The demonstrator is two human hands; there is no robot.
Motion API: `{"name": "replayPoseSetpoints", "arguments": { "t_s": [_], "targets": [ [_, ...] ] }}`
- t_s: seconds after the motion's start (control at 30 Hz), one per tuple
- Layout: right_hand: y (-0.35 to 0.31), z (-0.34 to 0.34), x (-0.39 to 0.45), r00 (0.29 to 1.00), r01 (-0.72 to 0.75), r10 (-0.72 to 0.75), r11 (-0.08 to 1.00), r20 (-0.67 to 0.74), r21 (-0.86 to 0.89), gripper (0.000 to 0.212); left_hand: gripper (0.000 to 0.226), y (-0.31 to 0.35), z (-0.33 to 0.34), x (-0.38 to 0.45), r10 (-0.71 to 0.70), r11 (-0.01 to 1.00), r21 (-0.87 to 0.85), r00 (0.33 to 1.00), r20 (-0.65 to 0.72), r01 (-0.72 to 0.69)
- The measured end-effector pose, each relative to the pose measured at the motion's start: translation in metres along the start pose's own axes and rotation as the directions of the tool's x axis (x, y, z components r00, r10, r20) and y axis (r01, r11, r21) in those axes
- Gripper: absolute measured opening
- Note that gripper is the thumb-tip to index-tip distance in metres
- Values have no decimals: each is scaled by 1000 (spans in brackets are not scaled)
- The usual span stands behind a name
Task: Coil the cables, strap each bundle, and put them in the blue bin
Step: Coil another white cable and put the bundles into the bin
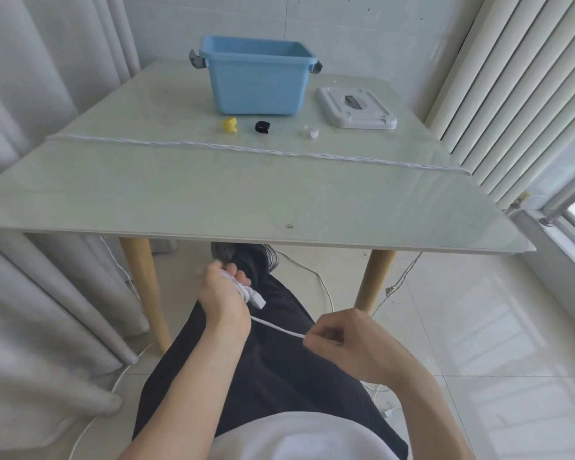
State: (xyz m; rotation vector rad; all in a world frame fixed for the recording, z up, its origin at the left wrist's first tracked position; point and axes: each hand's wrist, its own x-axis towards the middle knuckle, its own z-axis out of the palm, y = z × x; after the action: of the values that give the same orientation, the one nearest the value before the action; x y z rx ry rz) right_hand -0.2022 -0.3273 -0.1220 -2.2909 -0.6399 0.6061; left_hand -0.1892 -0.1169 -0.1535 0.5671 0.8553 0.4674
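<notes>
Below the table's front edge, over my lap, my left hand [223, 293] grips a small coil of white cable with its white plug [258, 298] sticking out to the right. A taut stretch of that white cable [278, 327] runs to my right hand [342, 343], which pinches it. Another white twisted cable [246, 149] lies straight across the table from left edge to right edge. The open blue bin [258, 78] stands at the back of the table. In front of it lie a yellow strap [229, 125], a black strap [262, 126] and a white strap [311, 131].
The bin's white lid [356, 107] lies to the right of the bin. More white cable [326, 293] trails on the tiled floor under the table, between the wooden legs [146, 293]. Curtains hang at left, and a radiator and window at right.
</notes>
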Motion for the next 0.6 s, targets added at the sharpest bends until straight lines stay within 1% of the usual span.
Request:
{"name": "replayPoseSetpoints", "arguments": {
  "t_s": [0.07, 0.13, 0.17, 0.23, 0.3, 0.37, 0.4, 0.43, 0.5, 0.53, 0.57, 0.6],
  "targets": [
    [-5, -2, -1, 996, 71, -68, 996, -63, 59, 11, 23, -7, 0, -4, 42, 967, 242, 989, 139, -75],
    [-7, -3, 0, 979, 126, -101, 983, -179, 130, 10, 24, -10, -1, -16, 62, 888, 415, 945, 321, -199],
    [-8, -4, 2, 965, 150, -109, 975, -240, 161, 11, 24, -10, -2, -23, 34, 848, 471, 911, 410, -244],
    [-8, -4, 4, 924, 210, -137, 961, -357, 177, 20, 21, -9, -2, -32, -83, 783, 552, 830, 551, -288],
    [-6, -4, 6, 885, 241, -140, 954, -445, 178, 22, 24, -8, -4, -38, -217, 683, 626, 715, 665, -375],
    [-3, -4, 8, 859, 237, -105, 949, -501, 206, 15, 31, -8, -5, -43, -324, 609, 651, 606, 726, -454],
    [-2, -4, 8, 852, 227, -79, 947, -517, 229, 13, 35, -9, -6, -45, -367, 598, 650, 562, 742, -469],
    [0, -4, 8, 848, 216, -54, 944, -527, 250, 10, 40, -10, -5, -46, -407, 610, 650, 525, 748, -452],
    [0, -3, 8, 838, 205, -26, 940, -545, 271, 10, 54, -9, -5, -47, -504, 669, 660, 445, 741, -341],
    [0, -3, 8, 831, 209, -19, 937, -556, 280, 12, 60, -8, -4, -48, -547, 683, 673, 413, 728, -284],
    [-1, -1, 8, 825, 219, -16, 930, -565, 294, 15, 61, -8, -3, -49, -569, 683, 687, 408, 714, -248],
    [-2, 0, 8, 819, 229, -14, 924, -573, 305, 21, 56, -7, -3, -49, -567, 679, 693, 427, 704, -241]
  ]
}}
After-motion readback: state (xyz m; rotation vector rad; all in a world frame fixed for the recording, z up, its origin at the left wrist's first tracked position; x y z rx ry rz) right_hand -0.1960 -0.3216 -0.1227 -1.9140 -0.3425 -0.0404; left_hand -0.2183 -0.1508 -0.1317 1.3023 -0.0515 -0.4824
